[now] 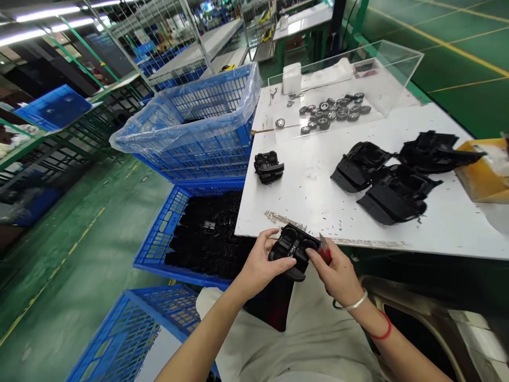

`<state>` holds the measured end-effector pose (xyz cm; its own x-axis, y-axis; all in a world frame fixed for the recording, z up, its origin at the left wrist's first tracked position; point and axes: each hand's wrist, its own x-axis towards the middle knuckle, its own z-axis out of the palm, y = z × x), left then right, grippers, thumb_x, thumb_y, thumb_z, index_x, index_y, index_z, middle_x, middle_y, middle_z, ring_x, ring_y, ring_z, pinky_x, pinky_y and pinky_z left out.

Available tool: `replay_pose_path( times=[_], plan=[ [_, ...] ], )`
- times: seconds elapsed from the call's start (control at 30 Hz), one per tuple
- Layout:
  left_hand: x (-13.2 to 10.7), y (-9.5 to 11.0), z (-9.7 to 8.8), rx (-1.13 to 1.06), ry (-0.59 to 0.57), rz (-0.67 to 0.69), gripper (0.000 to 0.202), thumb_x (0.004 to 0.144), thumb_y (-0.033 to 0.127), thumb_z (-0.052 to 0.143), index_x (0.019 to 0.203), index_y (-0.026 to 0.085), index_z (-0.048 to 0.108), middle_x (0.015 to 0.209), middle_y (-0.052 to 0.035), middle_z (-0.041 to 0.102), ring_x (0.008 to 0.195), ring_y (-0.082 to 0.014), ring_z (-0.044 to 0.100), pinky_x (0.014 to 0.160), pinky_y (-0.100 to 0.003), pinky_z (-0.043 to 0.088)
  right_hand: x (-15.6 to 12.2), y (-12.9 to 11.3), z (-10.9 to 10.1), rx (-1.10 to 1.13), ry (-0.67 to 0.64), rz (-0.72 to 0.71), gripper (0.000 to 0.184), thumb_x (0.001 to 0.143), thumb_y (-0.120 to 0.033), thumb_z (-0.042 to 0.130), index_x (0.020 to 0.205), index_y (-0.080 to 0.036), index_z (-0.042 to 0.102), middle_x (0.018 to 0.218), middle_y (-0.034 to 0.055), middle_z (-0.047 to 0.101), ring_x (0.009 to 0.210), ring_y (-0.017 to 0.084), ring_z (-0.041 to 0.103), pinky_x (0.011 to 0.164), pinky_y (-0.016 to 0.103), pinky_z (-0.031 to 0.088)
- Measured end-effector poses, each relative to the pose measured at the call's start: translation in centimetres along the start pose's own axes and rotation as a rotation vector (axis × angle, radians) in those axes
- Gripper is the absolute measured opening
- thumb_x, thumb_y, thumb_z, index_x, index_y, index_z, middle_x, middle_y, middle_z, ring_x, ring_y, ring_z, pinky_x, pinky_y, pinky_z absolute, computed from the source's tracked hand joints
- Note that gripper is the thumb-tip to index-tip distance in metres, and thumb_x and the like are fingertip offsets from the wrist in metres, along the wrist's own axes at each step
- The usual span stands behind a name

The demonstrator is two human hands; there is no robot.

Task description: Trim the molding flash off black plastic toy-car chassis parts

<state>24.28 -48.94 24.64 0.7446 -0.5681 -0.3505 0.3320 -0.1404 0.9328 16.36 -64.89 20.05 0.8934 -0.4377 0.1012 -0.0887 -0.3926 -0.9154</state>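
My left hand [260,263] grips a black moulded plastic part [293,249] from its left side, just below the near edge of the white table [314,180]. My right hand [337,273] is closed on a small red-handled blade [325,249], whose tip touches the part's right side. The same hand's fingers also press against the part. A similar black part [269,166] sits alone on the table's left side.
Three larger black shells [397,175] lie on the table at right. Several small black wheels [332,109] lie under a clear acrylic cover [393,69]. A bag-lined blue crate [199,124] stands to the left, above a blue crate of black parts [207,233]. A yellow-brown box [483,172] sits far right.
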Motion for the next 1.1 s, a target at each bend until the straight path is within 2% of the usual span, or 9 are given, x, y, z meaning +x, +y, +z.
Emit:
replay_pose_path(
  times=[0.07,0.13,0.23,0.37,0.63,0.73,0.87,0.97,1.1],
  plan=[
    [-0.4,-0.2,-0.1,-0.075,0.011,-0.018,0.078,0.065,0.027,0.08,0.13,0.02,0.037,0.101,-0.0048,0.062,0.095,-0.0191,0.061,0.089,-0.034,0.045,0.1,-0.2,0.4,0.012,0.024,0.018,0.027,0.085,-0.047,0.051,0.077,-0.022,0.053,0.056,-0.0051,0.049,0.052,0.011,0.044,0.051,0.023,0.041],
    [-0.7,-0.4,-0.2,-0.143,0.002,-0.028,0.075,0.066,0.028,0.079,0.129,0.02,0.04,0.105,-0.006,0.061,0.099,-0.0199,0.061,0.091,-0.034,0.046,0.2,-0.2,0.6,0.046,0.027,0.039,0.029,0.084,-0.048,0.052,0.072,-0.022,0.05,0.057,-0.0046,0.048,0.054,0.011,0.043,0.051,0.024,0.04],
    [-0.9,-0.7,-0.4,-0.254,-0.034,-0.075,0.066,0.071,0.031,0.075,0.127,0.021,0.043,0.112,-0.0075,0.06,0.106,-0.022,0.059,0.089,-0.036,0.048,0.1,0.0,0.8,0.14,0.012,0.092,0.031,0.084,-0.05,0.053,0.071,-0.022,0.048,0.057,-0.0042,0.047,0.056,0.013,0.043,0.05,0.025,0.04],
    [-1.3,-1.1,-0.1,-0.368,-0.018,-0.101,0.068,0.07,0.028,0.077,0.127,0.022,0.04,0.117,-0.0082,0.059,0.109,-0.0228,0.058,0.088,-0.038,0.051,-0.3,0.6,1.4,0.204,0.06,0.142,0.033,0.082,-0.051,0.056,0.07,-0.023,0.045,0.054,-0.0056,0.043,0.054,0.012,0.042,0.048,0.025,0.038],
    [-1.7,-1.8,1.8,-0.369,0.072,-0.057,0.04,0.078,0.033,0.069,0.112,0.017,0.054,0.12,-0.0103,0.062,0.109,-0.0216,0.06,0.092,-0.034,0.05,-1.1,0.5,2.5,0.134,0.153,0.144,0.03,0.081,-0.049,0.058,0.074,-0.023,0.046,0.057,-0.006,0.044,0.055,0.013,0.043,0.051,0.026,0.04],
    [-1.4,-1.5,1.6,-0.365,0.125,0.023,0.031,0.082,0.033,0.063,0.108,0.018,0.057,0.119,-0.008,0.061,0.115,-0.0218,0.056,0.094,-0.034,0.05,-1.8,0.3,2.5,0.08,0.101,0.098,0.027,0.081,-0.047,0.059,0.078,-0.022,0.049,0.058,-0.0058,0.047,0.053,0.012,0.044,0.051,0.025,0.041],
    [-0.9,-0.8,0.4,-0.39,0.202,0.075,0.022,0.082,0.029,0.056,0.102,0.018,0.058,0.103,-0.0041,0.064,0.1,-0.0178,0.06,0.087,-0.032,0.051,-2.4,0.2,1.6,0.166,0.005,0.04,0.027,0.082,-0.045,0.058,0.093,-0.021,0.052,0.076,0.0015,0.064,0.058,0.013,0.054,0.055,0.027,0.047],
    [-0.7,-0.6,-0.5,-0.389,0.186,0.079,0.017,0.081,0.025,0.054,0.096,0.019,0.057,0.094,-0.0016,0.063,0.09,-0.0148,0.061,0.078,-0.027,0.052,-2.0,0.0,0.7,0.253,0.0,0.03,0.037,0.084,-0.046,0.055,0.11,-0.021,0.049,0.094,0.0089,0.068,0.079,0.019,0.064,0.065,0.033,0.052],
    [-0.3,-0.9,-0.8,-0.311,0.148,0.052,0.021,0.08,0.032,0.057,0.098,0.02,0.056,0.093,-0.0016,0.064,0.087,-0.0152,0.062,0.076,-0.026,0.051,-1.7,-0.2,0.6,0.175,-0.082,0.034,0.036,0.085,-0.045,0.056,0.111,-0.021,0.054,0.092,0.0075,0.069,0.083,0.02,0.066,0.068,0.032,0.054]
  ],
)
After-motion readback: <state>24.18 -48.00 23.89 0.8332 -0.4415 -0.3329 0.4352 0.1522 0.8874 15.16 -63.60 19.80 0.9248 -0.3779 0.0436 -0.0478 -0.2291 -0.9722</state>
